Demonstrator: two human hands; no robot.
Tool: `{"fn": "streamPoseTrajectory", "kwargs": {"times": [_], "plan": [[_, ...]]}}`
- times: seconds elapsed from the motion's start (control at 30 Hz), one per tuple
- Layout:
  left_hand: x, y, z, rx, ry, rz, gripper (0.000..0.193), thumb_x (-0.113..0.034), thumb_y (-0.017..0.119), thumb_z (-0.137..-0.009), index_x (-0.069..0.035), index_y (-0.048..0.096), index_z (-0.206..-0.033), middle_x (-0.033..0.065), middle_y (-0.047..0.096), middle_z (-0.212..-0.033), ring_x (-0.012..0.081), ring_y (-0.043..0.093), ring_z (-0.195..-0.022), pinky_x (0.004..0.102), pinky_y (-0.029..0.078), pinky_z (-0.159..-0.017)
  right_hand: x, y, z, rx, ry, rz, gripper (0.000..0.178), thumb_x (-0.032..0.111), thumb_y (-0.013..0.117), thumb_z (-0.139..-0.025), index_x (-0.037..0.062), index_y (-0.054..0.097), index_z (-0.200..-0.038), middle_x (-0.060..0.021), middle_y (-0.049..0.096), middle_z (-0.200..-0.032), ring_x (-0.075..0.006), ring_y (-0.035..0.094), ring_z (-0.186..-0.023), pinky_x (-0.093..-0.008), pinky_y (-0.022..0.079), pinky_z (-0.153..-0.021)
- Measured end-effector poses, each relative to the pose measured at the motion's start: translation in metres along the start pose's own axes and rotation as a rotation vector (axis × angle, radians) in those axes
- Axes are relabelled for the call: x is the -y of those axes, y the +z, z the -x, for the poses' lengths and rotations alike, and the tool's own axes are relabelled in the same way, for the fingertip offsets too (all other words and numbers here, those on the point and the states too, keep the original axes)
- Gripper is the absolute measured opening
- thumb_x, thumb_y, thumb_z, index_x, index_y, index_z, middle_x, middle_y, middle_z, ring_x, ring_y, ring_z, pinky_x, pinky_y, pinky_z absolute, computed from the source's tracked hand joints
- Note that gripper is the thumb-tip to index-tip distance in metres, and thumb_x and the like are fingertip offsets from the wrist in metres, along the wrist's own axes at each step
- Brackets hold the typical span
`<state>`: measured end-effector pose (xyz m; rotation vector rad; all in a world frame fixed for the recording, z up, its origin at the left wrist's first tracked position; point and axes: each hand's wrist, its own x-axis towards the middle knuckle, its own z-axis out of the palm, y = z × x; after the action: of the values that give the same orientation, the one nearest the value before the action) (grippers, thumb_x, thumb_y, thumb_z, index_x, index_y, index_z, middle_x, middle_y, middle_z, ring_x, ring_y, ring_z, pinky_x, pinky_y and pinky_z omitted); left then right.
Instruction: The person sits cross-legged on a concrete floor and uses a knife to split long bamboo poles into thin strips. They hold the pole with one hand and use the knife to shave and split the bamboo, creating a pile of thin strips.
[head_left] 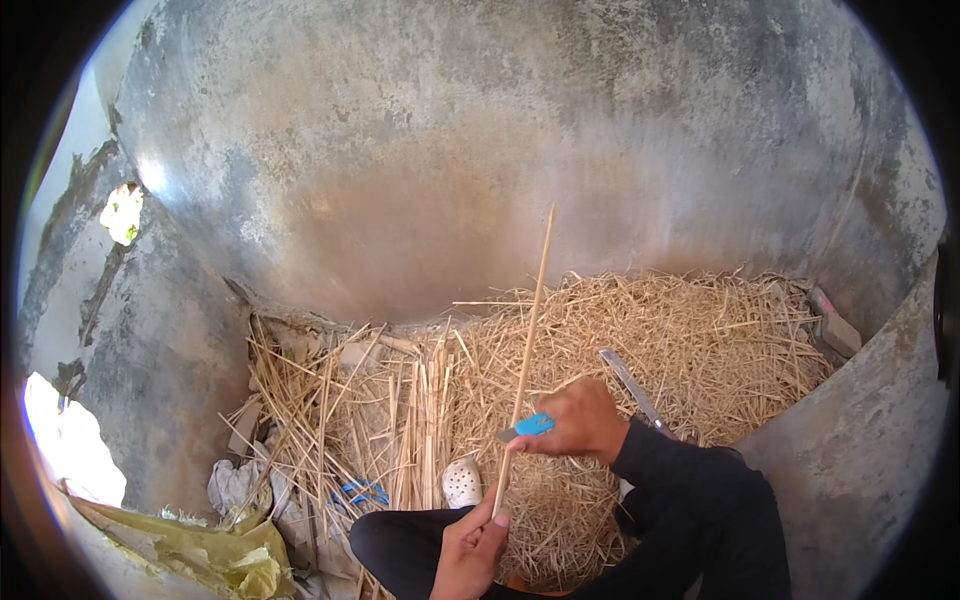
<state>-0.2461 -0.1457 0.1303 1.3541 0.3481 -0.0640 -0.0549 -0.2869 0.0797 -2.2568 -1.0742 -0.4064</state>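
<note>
A long, thin wooden stick [537, 310], pale like split bamboo, slants upward in front of me and tapers to a narrow far end. Its lower end is pinched between the thumb and fingers of my left hand [468, 552]. My right hand [582, 418] is closed around a blue-handled utility knife [534, 425], just above the left hand. The knife's blade points left and lies across the stick, seemingly touching it. Most of the handle is hidden in my right fist.
Shavings [690, 320] cover the floor, with a long metal blade [630, 384] lying on them. Pale strips [425, 425] lie left of centre, near a white clog [462, 484]. A yellow-green sheet [200, 548] sits lower left. Concrete walls [480, 150] stand close around.
</note>
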Motion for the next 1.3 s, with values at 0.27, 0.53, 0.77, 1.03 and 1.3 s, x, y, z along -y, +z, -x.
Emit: {"fn": "streamPoseTrajectory", "kwargs": {"times": [0.27,0.53,0.77,1.03,1.3], "plan": [[0.004,-0.003,0.005,0.079,0.053,-0.216,0.04,-0.022,0.052,-0.096,0.0,0.051,-0.129,-0.006,0.041,-0.061,0.004,0.035,-0.054,0.0199,0.032,-0.051,-0.036,-0.006,-0.019,-0.176,0.083,0.183,0.075,0.082,0.051,-0.07,0.011,0.054,-0.046,-0.0054,0.048,-0.041,-0.0207,0.049,-0.036,-0.0356,0.038,-0.038],[-0.005,-0.003,0.012,0.034,0.038,-0.165,0.034,-0.023,0.054,-0.096,0.0,0.057,-0.121,-0.0065,0.042,-0.067,0.0043,0.036,-0.06,0.0205,0.031,-0.054,-0.021,0.004,-0.009,-0.12,0.099,0.131,0.077,0.082,0.045,-0.074,0.0109,0.057,-0.047,-0.0061,0.045,-0.038,-0.0205,0.047,-0.034,-0.0356,0.037,-0.037],[-0.004,-0.004,0.018,0.005,0.028,-0.231,0.03,-0.021,0.055,-0.096,0.003,0.058,-0.113,-0.0051,0.045,-0.071,0.0048,0.038,-0.065,0.0211,0.032,-0.058,-0.022,0.005,-0.007,-0.154,0.076,0.091,0.079,0.083,0.039,-0.076,0.0116,0.054,-0.047,-0.0021,0.042,-0.038,-0.0188,0.042,-0.033,-0.035,0.033,-0.036],[-0.012,-0.001,0.04,0.038,-0.076,-0.224,0.041,-0.019,0.055,-0.095,0.006,0.051,-0.127,-0.0065,0.05,-0.083,0.0046,0.041,-0.076,0.0183,0.034,-0.067,-0.082,0.003,-0.016,-0.126,0.27,0.209,0.083,0.085,0.031,-0.077,0.0116,0.058,-0.05,0.0016,0.036,-0.037,-0.0144,0.036,-0.032,-0.0328,0.027,-0.034],[0.0,-0.01,0.05,0.066,-0.083,-0.323,0.043,-0.017,0.056,-0.095,0.005,0.048,-0.13,0.0041,0.058,-0.112,0.0103,0.049,-0.105,0.0231,0.038,-0.091,-0.097,0.004,-0.023,-0.105,0.37,0.197,0.079,0.084,0.03,-0.079,0.0145,0.058,-0.052,-0.0001,0.042,-0.04,-0.0153,0.041,-0.034,-0.0339,0.032,-0.036]]}}
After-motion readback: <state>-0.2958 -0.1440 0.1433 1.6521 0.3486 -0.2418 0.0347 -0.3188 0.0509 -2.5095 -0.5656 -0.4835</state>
